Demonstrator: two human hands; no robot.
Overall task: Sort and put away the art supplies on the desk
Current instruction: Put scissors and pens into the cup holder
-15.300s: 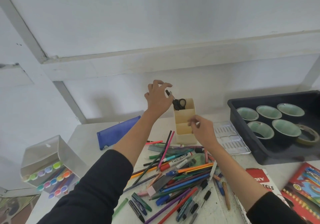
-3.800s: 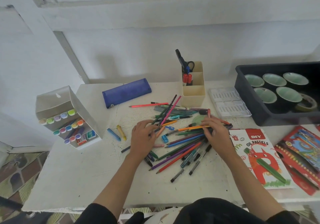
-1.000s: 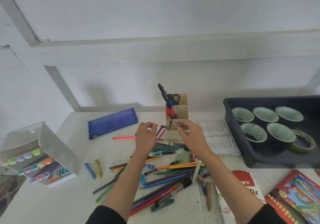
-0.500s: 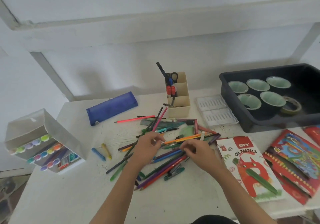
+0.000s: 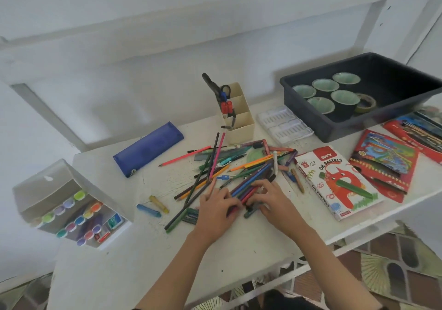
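White desk (image 5: 143, 262), pencils (image 5: 251, 165) heaped; left hand (image 5: 216, 209), right hand (image 5: 275, 204), each grip seemingly curled round some

This looks like a hobby corner in a home, set up for drawing and painting. I am at a white-painted desk (image 5: 143, 250) pushed against a plain white wall (image 5: 119, 82). At the back of it stands a beige pen holder (image 5: 241, 123) with scissors (image 5: 215, 87) in it. In front of the holder lies a loose heap of coloured pencils (image 5: 239, 173). Left of the holder are a blue pencil case (image 5: 148, 148) and, further left, a box of markers (image 5: 71, 206). Right of the holder are a dark tray (image 5: 358, 125) of paint cups (image 5: 345, 96) and a box of oil pastels (image 5: 334, 180). Patterned floor tiles (image 5: 394, 262) show below the desk edge.
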